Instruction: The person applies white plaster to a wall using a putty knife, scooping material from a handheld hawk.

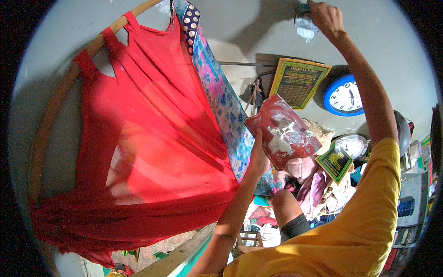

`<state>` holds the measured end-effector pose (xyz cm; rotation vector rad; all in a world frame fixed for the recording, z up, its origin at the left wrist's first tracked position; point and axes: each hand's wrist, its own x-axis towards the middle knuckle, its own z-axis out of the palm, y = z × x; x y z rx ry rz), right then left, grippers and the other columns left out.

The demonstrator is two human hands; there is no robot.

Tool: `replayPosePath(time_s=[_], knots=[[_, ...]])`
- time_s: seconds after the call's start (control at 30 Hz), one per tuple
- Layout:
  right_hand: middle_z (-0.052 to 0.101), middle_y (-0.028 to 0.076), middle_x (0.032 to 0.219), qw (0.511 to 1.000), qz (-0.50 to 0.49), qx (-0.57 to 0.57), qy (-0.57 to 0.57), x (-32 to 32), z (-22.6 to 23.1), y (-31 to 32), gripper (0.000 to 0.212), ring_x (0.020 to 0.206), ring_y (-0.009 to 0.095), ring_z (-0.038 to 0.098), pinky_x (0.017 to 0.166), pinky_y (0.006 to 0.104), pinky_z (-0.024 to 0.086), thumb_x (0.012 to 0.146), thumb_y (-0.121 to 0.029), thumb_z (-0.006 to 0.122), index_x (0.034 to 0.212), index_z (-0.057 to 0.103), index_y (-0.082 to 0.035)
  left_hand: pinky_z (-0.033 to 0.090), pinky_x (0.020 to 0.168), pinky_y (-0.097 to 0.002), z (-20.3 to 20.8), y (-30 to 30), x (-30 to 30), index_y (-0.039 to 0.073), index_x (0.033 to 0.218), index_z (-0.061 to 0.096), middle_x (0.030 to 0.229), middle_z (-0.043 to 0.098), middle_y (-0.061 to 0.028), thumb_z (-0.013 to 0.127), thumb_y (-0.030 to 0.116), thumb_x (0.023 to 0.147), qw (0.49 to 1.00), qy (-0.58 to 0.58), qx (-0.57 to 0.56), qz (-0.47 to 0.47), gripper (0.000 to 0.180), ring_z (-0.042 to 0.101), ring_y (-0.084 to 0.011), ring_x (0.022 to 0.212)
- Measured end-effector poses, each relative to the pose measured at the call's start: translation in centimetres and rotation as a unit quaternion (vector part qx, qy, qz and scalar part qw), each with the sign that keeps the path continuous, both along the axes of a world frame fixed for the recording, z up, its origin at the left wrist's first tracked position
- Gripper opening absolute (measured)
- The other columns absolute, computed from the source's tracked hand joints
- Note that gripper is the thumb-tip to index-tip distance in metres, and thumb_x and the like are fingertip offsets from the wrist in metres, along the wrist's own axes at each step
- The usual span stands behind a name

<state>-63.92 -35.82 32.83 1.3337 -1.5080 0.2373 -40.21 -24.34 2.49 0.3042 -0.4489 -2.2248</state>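
Note:
My left hand (259, 156) grips the near-left edge of a dark red flat board (302, 145), which is smeared with white paste (282, 141). High on the wall, my right hand (326, 19) is closed round a small flat grey-green spreader (302, 9), partly hidden by the fingers. The spreader is at the wall, just above a wet-looking whitish patch (306, 33). My right arm is stretched far up, while the left is bent below it.
A red cloth (161, 120) and a blue floral cloth (221, 92) hang from a wooden pole (97, 44) at left. A framed panel (300, 83) and blue-rimmed clock (344, 97) hang below my right hand. Piled fabrics (314, 189) and a small framed picture (335, 161) lie beyond the board.

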Motion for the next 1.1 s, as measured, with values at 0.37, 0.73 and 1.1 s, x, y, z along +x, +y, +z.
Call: replayPosePath(time_s=[0.37,0.73,1.1], knots=[[0.062,0.013,0.074,0.997,0.004,0.049,0.057,-3.6,-2.4,2.2,0.024,0.069,0.028,0.062,0.056,0.0379,0.05,0.076,-0.029,0.061,0.088,0.057,-0.009,0.04,0.09,-0.0349,0.2,0.6,0.1,0.01,0.122,0.04,0.115,0.05,-0.0042,0.037,0.046,0.089,1.0,-0.003,0.02,-0.013,0.05,0.049,-0.0191,0.104],[0.063,0.011,0.078,0.998,0.002,0.039,-0.042,-1.6,1.7,3.6,0.027,0.07,0.027,0.062,0.056,0.0371,0.05,0.074,-0.033,0.063,0.089,0.06,-0.011,0.037,0.091,-0.0343,-2.0,0.7,1.4,0.01,0.121,0.041,0.115,0.05,-0.0037,0.038,0.045,0.089,1.0,-0.007,0.025,0.004,0.048,0.048,-0.0187,0.105],[0.062,0.013,0.075,0.995,0.006,-0.03,0.095,-2.4,1.3,-0.2,0.029,0.063,0.025,0.062,0.051,0.0333,0.049,0.077,-0.029,0.061,0.097,0.056,-0.008,0.038,0.091,-0.0373,-2.8,0.9,0.4,0.009,0.123,0.039,0.116,0.049,-0.0059,0.035,0.048,0.088,0.999,-0.006,0.017,-0.034,0.053,0.047,-0.0213,0.106]])
